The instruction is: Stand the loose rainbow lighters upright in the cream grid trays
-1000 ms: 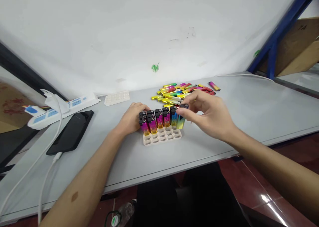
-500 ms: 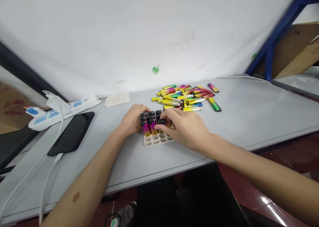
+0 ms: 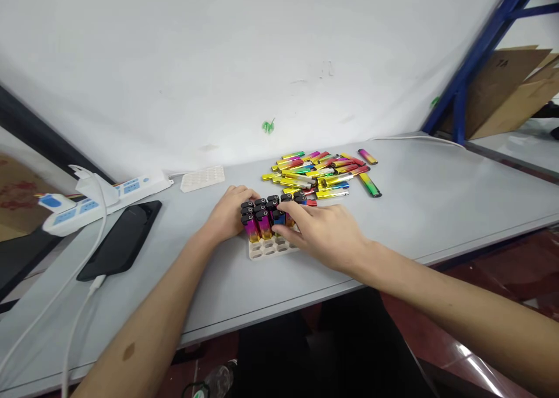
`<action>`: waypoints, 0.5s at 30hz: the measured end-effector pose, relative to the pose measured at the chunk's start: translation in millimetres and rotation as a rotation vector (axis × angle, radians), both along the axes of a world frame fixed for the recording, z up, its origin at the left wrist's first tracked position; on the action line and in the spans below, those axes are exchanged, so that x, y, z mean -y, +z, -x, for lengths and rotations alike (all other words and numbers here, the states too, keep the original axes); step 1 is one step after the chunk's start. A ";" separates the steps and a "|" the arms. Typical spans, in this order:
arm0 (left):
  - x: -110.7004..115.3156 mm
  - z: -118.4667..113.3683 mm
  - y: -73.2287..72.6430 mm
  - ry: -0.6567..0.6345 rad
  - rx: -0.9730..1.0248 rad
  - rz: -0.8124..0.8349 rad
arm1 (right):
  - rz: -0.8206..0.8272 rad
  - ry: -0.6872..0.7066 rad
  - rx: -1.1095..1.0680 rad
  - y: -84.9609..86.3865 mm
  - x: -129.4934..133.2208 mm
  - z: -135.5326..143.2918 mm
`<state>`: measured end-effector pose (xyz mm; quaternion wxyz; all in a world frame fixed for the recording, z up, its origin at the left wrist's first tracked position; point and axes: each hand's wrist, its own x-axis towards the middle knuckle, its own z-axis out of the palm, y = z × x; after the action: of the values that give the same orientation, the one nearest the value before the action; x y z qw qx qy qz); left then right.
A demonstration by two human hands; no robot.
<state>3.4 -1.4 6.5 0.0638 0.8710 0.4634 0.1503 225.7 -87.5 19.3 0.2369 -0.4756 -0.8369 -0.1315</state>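
Lighters (image 3: 264,224) with black tops and purple-to-gold bodies stand upright in rows in a white tray with honeycomb holes (image 3: 262,250). My left hand (image 3: 230,211) curls around the tray's far left corner, against the lighters; its fingertips are hidden behind them. Between the thumb and fingers of my right hand (image 3: 325,235) is a blue lighter (image 3: 279,219), upright at the front of the filled rows. The right hand covers part of the tray's right side. Behind lies a loose pile of shiny multicoloured lighters (image 3: 314,173).
A second white honeycomb tray (image 3: 203,178) lies near the wall. To the left are a power strip (image 3: 126,195) with plugs and a black phone (image 3: 120,240) on a white cable (image 3: 94,284). A blue metal frame (image 3: 460,104) and cardboard (image 3: 502,89) stand at right.
My right hand has shifted slightly at the tray, and the blue lighter and more lighter tops behind it now show. The whole view has moved a little; my left hand stays at the tray's corner.
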 end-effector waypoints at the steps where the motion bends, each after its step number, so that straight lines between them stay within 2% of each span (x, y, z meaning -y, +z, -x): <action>1: 0.2 0.1 -0.1 -0.002 -0.003 -0.001 | -0.012 0.006 -0.025 0.7 2.3 -1.1; 4: 0.6 0.1 0.0 -0.003 -0.002 0.002 | -0.049 0.031 -0.122 7.5 6.3 -9.5; 7: 1.1 -0.4 0.8 0.014 -0.003 0.012 | -0.061 -0.022 -0.228 18.0 -4.9 -29.1; 11: 1.3 -0.5 1.5 0.021 -0.019 0.018 | 0.014 -0.269 -0.357 19.1 -52.0 -76.1; 15: -0.9 1.0 -0.4 0.000 -0.014 0.010 | 0.152 -0.625 -0.335 -2.1 -101.2 -129.4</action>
<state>2.5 -0.5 6.1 0.0648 0.8716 0.4646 0.1419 355.1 13.6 17.2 0.2830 -0.7397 -0.6080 -0.0549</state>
